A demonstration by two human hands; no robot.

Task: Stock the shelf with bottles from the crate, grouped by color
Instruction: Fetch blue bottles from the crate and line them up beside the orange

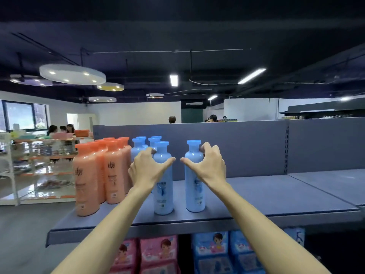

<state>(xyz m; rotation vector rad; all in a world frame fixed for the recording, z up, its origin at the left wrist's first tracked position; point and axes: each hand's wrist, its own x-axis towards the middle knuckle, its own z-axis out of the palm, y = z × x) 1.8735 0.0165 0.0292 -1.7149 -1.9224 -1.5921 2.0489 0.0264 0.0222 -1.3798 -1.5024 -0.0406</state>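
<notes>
Bottle count on the grey shelf (276,196): two blue bottles stand upright at the front, one in each hand. The left hand (147,169) wraps the shoulder of the left blue bottle (163,198), thumb across its front and fingers behind. The right hand (209,167) grasps the right blue bottle (194,194) the same way. The two bottles stand near each other, a gap between them.

Behind the left hand stands a cluster of further blue bottles (138,147); about four caps show, the bodies mostly hidden, so the count is uncertain. To their left stand the orange bottles (98,175) in rows running back; at least six caps show, the rear ones overlapping and hard to separate.

The crate is out of view. Label print is too blurred to read.

On the tier below, pink packs (158,254) and blue packs (213,252) are cut off by the frame edge. The shelf's right half is bare. The room has a dark ceiling (177,26) with round and strip lights, other racks (39,165) at left, and people seated far off.
</notes>
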